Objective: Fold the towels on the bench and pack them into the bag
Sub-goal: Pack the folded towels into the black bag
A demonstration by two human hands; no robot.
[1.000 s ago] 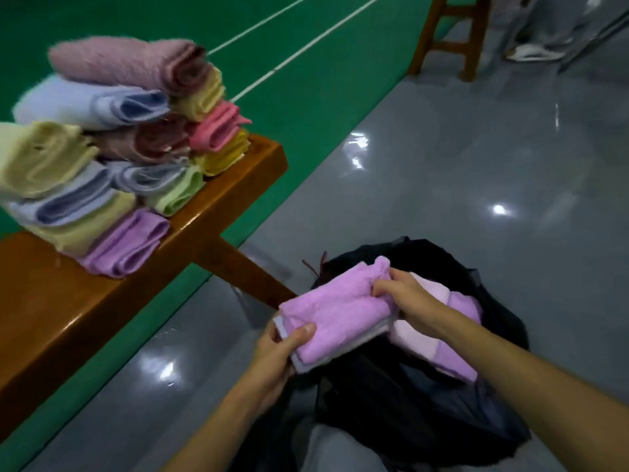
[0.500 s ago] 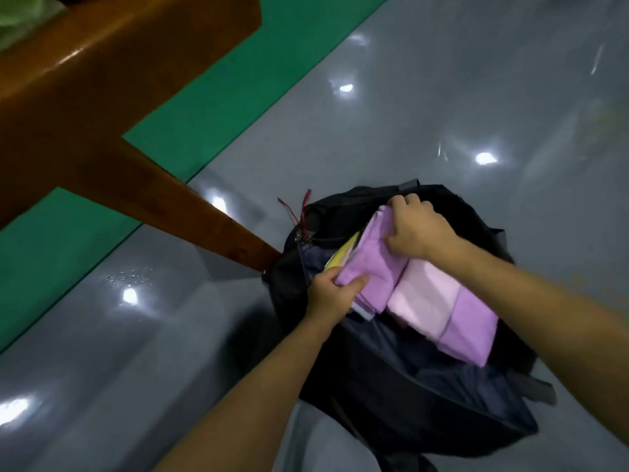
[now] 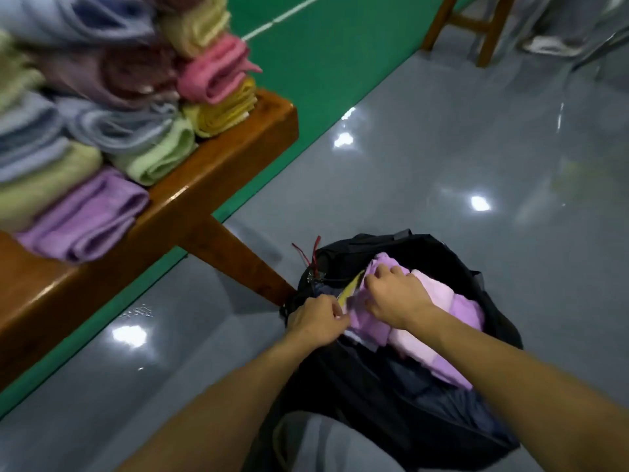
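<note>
Down at lower centre, both hands tuck a purple towel into the black bag: right hand presses on top with curled fingers, left hand pinches its near-left edge, long axis running toward upper centre

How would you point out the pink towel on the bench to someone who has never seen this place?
Find the wooden bench on the left, piled with rolled towels. Look at the stack at its far end: the pink towel sits directly on the yellow towel at the bottom. It is the only bright pink one among pale blues, greens and purples.
</note>
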